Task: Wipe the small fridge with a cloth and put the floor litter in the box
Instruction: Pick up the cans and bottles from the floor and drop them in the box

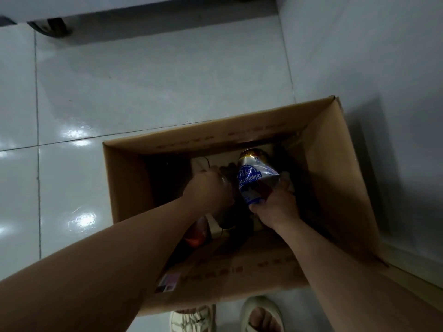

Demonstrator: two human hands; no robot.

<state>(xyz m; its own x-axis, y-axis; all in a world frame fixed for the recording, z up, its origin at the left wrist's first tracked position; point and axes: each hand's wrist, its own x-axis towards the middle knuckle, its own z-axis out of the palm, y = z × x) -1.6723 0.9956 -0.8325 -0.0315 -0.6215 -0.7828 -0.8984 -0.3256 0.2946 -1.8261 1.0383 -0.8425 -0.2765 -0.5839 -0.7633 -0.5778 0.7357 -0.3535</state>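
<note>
While both bare forearms reach down into the open cardboard box, each hand has something in its grasp. The right hand is curled round the lower end of a crushed beer can — silver and blue with a gold top, dented at its side — and holds it tilted over the inside of the box, top end pointing away from the person. Its fingers wrap the far side of the can, so only the knuckles and the back of the hand show. The left hand is closed in a fist round a clear plastic bottle, whose glossy body shows just beyond the knuckles; how much of the bottle lies under the hand I cannot tell. The two hands sit close together, the can just beside the bottle.

Down in the dark of the box lie a reddish object and some pale scraps, too dim to name. The box stands on glossy pale floor tiles, its right side near a white wall. At the bottom edge of the view, the person's feet in light sandals stand just beside the box's near wall — toes showing on the right one.
</note>
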